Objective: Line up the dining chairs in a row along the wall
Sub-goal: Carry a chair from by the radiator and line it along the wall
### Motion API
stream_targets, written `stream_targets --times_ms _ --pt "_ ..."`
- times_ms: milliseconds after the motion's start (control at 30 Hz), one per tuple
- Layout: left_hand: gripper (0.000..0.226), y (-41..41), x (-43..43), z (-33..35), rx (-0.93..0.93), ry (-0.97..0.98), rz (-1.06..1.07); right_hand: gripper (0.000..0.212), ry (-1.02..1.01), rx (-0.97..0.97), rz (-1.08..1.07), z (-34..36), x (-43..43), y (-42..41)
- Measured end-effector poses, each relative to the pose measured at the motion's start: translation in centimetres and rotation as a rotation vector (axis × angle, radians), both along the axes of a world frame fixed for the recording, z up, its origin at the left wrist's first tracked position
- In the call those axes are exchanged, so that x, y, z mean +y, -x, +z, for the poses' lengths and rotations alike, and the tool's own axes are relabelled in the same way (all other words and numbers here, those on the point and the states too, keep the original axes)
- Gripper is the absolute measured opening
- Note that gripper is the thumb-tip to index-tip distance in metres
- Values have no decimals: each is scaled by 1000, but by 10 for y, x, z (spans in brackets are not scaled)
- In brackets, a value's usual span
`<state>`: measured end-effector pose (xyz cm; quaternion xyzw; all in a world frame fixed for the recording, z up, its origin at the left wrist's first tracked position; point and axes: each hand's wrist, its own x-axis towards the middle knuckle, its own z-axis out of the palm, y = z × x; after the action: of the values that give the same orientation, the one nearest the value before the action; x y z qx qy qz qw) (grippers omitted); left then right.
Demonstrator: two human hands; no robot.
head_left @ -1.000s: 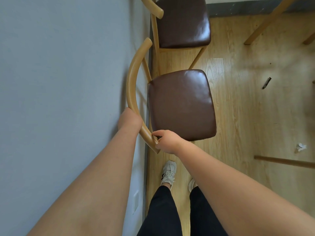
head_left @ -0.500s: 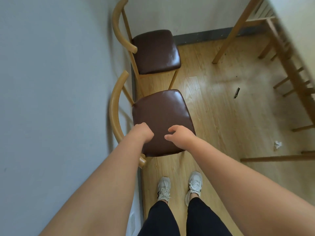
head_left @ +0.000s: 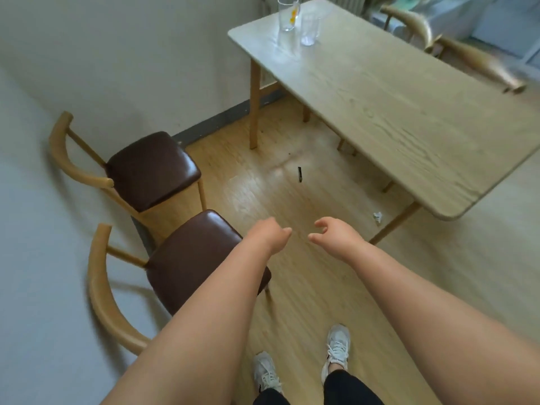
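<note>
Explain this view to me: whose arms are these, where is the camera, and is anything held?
There is no machine: a person wears one wide-angle camera on the head, looking down past both bare arms. The left hand and right hand reach forward loosely, holding nothing. The nearer wooden chair with a dark brown padded seat and the farther matching chair stand side by side, curved backs to the wall. The pale wooden table bears two clear drinking glasses; more curved wooden chair backs show beyond it.
</note>
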<state>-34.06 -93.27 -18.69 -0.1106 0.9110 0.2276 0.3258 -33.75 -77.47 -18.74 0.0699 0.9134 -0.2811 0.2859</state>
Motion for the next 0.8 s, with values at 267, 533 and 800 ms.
stream_targets --times_ms 267,533,800 --pt "65 27 163 17 105 -8 -195 59 -47 85 -173 25 158 3" --pt "58 49 367 25 181 -41 -282 61 -110 119 -305 46 357 -4" --pt "53 82 509 28 202 -28 -471 63 -116 115 -475 51 498 4"
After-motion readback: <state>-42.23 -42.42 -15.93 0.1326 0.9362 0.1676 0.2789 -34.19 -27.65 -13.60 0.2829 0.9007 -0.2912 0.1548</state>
